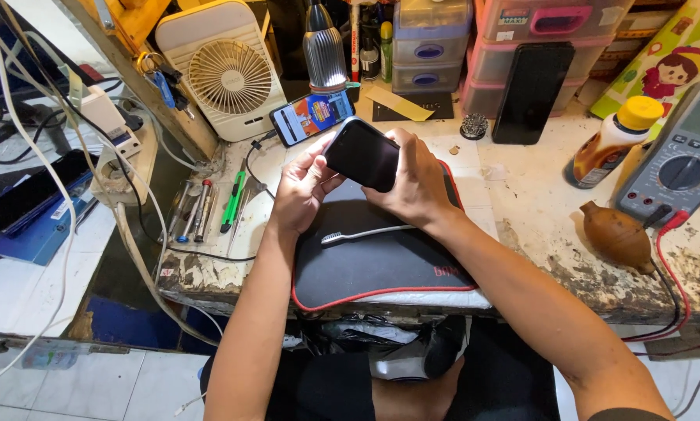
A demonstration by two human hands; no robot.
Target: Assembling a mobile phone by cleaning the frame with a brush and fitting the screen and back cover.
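Observation:
Both hands hold a black smartphone (360,153) above a black work mat with red trim (381,269). My left hand (302,187) grips its left edge with the thumb along the side. My right hand (412,181) wraps the right side from behind. The dark screen faces up and tilts toward me. A white toothbrush (363,233) lies on the mat just under my hands.
A small white fan (227,74) stands at the back left, with a lit phone (312,117) beside it. Screwdrivers and a green tool (233,203) lie left of the mat. A multimeter (681,160), brown bottle (609,144), rubber blower (616,234) and leaning black phone (532,92) sit right.

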